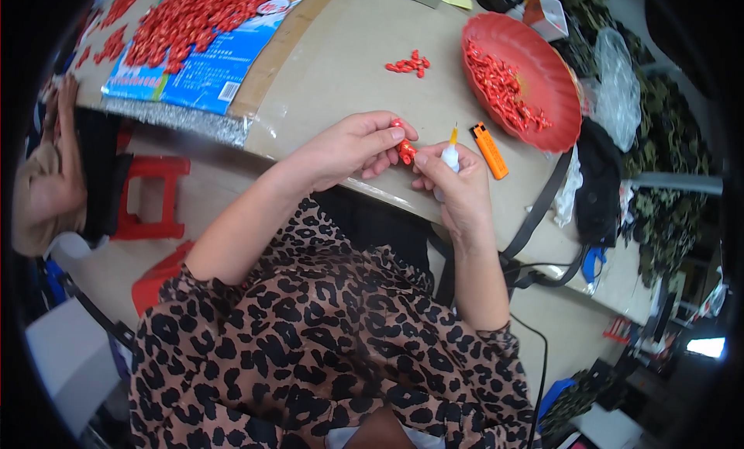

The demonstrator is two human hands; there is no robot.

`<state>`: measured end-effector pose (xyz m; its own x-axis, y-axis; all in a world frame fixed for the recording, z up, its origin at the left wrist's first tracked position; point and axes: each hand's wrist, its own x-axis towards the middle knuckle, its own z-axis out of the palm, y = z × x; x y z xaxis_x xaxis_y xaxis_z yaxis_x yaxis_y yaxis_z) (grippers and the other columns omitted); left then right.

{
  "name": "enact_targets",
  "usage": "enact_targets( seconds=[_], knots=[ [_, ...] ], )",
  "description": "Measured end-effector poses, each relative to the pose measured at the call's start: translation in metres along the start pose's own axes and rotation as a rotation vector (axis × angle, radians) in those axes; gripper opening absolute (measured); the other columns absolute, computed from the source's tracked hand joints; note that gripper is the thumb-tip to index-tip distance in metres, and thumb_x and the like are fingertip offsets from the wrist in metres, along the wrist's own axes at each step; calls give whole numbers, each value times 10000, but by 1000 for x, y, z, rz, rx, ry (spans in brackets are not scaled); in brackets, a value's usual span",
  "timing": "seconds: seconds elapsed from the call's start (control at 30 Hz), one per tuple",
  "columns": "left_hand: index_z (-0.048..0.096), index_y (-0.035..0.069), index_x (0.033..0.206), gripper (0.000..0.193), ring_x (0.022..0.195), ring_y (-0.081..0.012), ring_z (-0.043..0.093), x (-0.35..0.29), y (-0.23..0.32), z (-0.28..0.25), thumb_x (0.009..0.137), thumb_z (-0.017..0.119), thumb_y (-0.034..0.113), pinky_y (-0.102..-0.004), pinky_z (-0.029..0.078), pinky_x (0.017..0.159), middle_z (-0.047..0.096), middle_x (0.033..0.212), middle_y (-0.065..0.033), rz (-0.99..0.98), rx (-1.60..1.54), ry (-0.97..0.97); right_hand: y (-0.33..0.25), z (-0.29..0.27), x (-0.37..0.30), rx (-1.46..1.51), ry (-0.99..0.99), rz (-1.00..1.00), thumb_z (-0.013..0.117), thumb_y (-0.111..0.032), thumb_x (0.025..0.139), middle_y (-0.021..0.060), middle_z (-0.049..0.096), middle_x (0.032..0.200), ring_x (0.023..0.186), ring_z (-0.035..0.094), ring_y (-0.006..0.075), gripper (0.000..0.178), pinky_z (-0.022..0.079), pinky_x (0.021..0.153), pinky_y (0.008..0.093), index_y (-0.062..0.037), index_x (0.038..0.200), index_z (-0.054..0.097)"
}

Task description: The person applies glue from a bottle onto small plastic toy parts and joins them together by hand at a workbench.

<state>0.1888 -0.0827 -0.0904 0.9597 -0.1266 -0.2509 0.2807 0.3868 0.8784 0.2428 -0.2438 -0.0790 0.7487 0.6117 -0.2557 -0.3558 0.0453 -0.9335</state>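
Observation:
Near the table's front edge, my left hand (349, 149) is closed on a small red knotted piece (407, 153), pinched between thumb and fingers. My right hand (468, 195) is wrapped round a small white glue bottle (449, 157), whose yellow nozzle points up and away from me. The right thumb and fingertip are close against the red piece's lower end; whether they grip it too is hard to tell. Just right of that hand lies an orange lighter (490, 150). A little pile of similar red pieces (409, 64) rests farther back on the table.
A red scalloped bowl (554, 84) holding many red pieces stands at the right. Far left, a heap of red pieces (194, 22) covers a blue printed sheet (209, 88). A black strap (542, 208) hangs over the right edge. Another person's arm (70, 146) and a red stool (159, 197) are at left.

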Motion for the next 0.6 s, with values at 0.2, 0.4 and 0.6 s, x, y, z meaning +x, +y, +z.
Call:
enact_targets(
  seconds=[0.2,0.4,0.6],
  knots=[
    [504,36,907,187,491,-20,370,2,5,1,879,423,202,-141,275,413,454,653,22,-39,143,-35,6,-1,-5,-44,9,-37,649,-85,712,13,549,635,547,494,52,124,419,525,177,3,765,580],
    [508,47,895,188,476,-14,372,5,7,3,872,440,221,-142,267,395,475,658,18,-79,180,-21,5,-8,-3,-15,-29,-30,633,-91,728,21,549,654,558,502,58,110,447,543,195,-1,763,579],
    [513,53,888,200,482,-15,417,27,39,10,858,463,244,-145,299,391,520,698,2,39,295,99,11,-15,-3,148,5,-127,598,-83,753,22,526,633,549,496,72,99,447,534,212,-6,739,536]
  ],
)
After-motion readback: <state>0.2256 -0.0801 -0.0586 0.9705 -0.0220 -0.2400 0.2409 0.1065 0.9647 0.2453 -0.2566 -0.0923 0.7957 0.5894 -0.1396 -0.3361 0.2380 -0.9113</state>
